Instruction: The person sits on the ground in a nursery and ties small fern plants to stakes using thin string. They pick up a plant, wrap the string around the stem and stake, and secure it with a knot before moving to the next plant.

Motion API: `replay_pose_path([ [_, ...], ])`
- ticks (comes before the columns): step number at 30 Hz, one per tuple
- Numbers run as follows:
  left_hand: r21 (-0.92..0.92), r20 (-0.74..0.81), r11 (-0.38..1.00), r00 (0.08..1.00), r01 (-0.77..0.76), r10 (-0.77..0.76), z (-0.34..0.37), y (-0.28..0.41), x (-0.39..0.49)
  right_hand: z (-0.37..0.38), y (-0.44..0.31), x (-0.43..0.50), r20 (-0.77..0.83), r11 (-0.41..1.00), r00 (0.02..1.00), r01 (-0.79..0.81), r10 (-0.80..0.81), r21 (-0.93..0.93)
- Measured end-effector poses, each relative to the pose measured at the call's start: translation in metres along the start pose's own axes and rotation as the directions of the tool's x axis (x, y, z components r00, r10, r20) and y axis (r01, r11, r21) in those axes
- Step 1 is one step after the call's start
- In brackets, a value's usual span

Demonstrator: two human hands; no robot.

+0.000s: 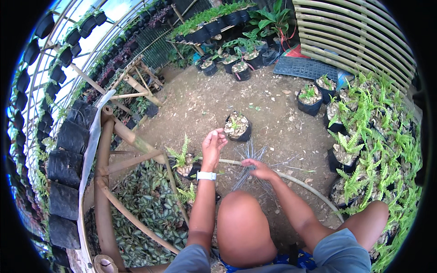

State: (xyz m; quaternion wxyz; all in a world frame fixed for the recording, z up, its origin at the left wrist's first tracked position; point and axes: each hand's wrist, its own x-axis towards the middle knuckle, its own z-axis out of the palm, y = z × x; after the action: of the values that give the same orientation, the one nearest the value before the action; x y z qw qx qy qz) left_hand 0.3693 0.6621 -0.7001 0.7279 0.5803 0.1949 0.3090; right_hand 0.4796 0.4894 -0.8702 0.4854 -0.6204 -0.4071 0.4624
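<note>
My left hand (214, 148), with a white watch at the wrist, is raised with bent fingers just left of a black grow bag (241, 132) that holds a small fern in wood chips. Whether the fingertips touch the bag or pinch something small cannot be told. My right hand (257, 169) reaches over a loose bundle of thin wires (252, 153) on the soil, its fingers a little apart and partly hidden. Whether it grips any wire is unclear. A pale hose or pole (309, 187) curves along the ground beneath the wires.
Many potted ferns (372, 136) crowd the right side. A bamboo frame (104, 191) and dark-leaved plants (143, 211) stand at the left. Further off are a black seedling tray (304, 69), potted plants (241, 70) and a slatted bamboo panel (355, 34). A potted fern (186, 165) sits beside my left wrist.
</note>
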Motion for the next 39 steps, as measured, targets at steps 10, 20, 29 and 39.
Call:
replay_pose_path([
  [10, -0.4, 0.018, 0.915, 0.998, -0.048, 0.061, -0.001, -0.02, -0.03, -0.031, -0.089, -0.003, -0.247, 0.896, 0.88, 0.327, -0.405, -0.302],
  [20, -0.561, -0.095, 0.816, 0.99, -0.138, 0.102, -0.003, -0.038, -0.056, -0.027, -0.084, -0.002, -0.288, 0.945, 0.914, 0.318, -0.285, 0.072],
  [29, -0.107, 0.139, 0.952, 0.944, -0.286, 0.299, -0.016, -0.041, -0.053, -0.036, -0.098, -0.021, -0.535, 0.931, 0.767, 0.238, -0.354, -0.275],
  [39, 0.771, 0.19, 0.621, 0.982, -0.14, -0.014, -0.016, -0.155, -0.051, -0.031, -0.127, -0.039, -0.427, 0.862, 0.756, 0.37, -0.497, -0.347],
])
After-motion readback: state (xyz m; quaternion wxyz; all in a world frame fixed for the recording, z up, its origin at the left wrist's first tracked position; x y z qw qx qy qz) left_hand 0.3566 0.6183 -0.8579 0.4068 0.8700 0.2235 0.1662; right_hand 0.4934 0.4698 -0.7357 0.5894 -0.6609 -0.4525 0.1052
